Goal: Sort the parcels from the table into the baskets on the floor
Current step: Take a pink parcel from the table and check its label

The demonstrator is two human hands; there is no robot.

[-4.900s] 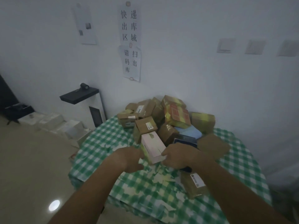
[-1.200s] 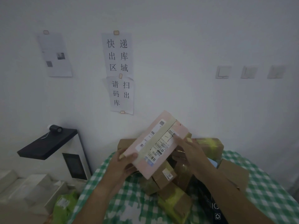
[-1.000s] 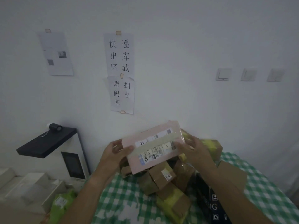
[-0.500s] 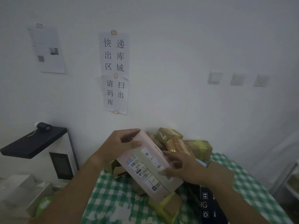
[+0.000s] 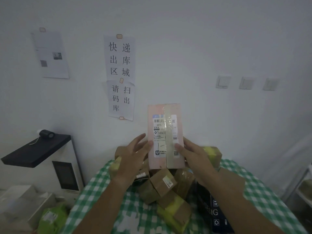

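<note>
Standing pink parcel between fingers

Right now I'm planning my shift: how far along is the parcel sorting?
Early. Both hands, left hand and right hand, hold the pink box upright, label facing the camera. A pile of brown boxes remains on the checked table. No baskets are in view.
</note>
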